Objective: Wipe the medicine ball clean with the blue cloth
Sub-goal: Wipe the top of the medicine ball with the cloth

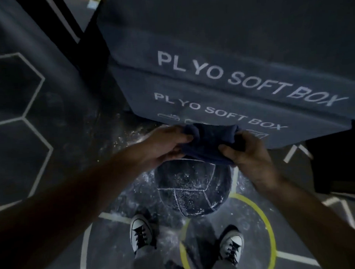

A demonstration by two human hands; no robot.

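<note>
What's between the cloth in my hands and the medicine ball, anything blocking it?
Nothing visible. The blue cloth is held stretched between the left hand and right hand, directly above the dusty medicine ball on the floor. The plyo soft boxes stand behind the ball, not over it.

Just beyond your left hand and right hand, the stacked soft boxes wall off the way forward. Below them the medicine ball fills the floor. Left of your left hand, open floor lies free.
</note>
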